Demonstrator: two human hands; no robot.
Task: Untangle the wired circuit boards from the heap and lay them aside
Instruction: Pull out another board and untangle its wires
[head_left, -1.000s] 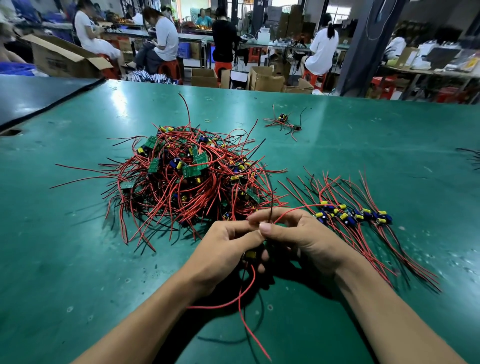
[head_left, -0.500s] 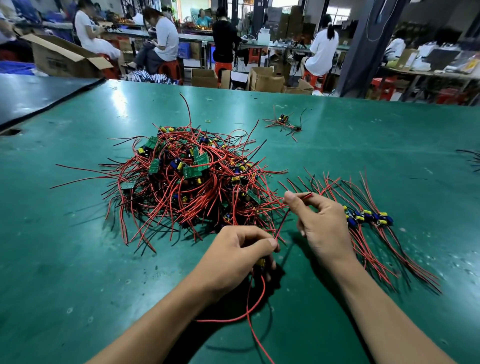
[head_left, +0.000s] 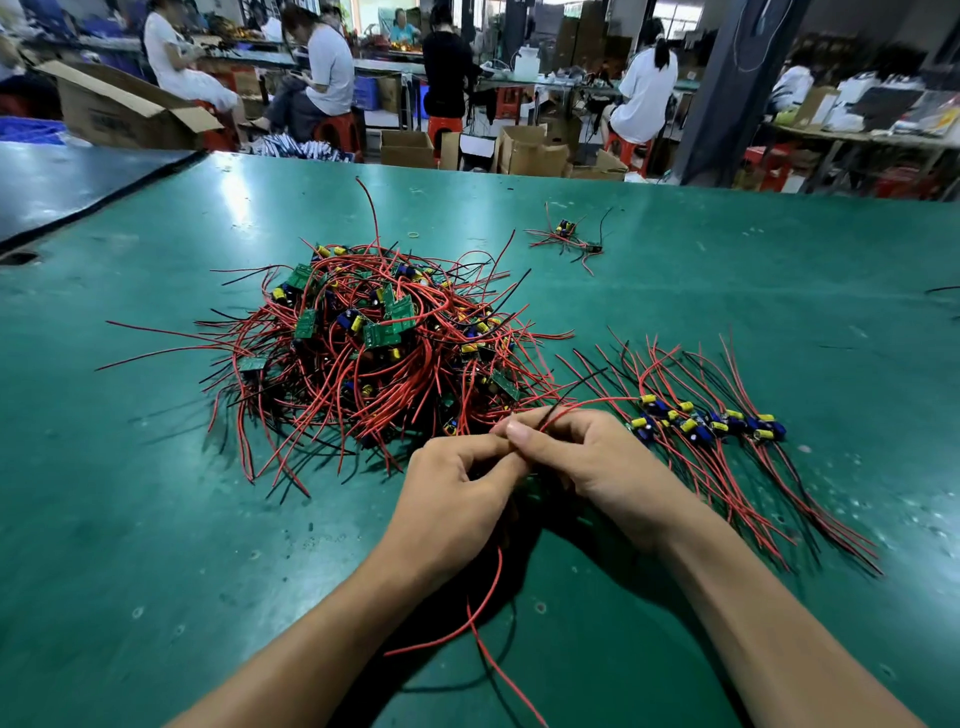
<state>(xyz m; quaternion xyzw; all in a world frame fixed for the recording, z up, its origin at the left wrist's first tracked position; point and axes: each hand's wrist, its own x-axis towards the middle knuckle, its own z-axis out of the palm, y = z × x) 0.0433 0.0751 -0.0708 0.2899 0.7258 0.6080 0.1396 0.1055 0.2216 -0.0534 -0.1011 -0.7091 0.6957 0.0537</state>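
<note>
A heap of small green circuit boards with red and black wires lies on the green table ahead of me. To its right a row of untangled boards lies side by side, wires fanned out. My left hand and my right hand meet just in front of the heap. Both grip one wired board, mostly hidden under the fingers. My right fingers pinch its red and black wires, which run up and to the right. Two more of its red wires trail down toward me.
A small loose cluster of wired boards lies farther back on the table. A dark mat covers the far left corner. Beyond the table's far edge are cardboard boxes, red stools and seated people.
My right hand, which had drawn a wire out to the right, has come back to the left hand. Both now grip the board together. The heap has not moved.
</note>
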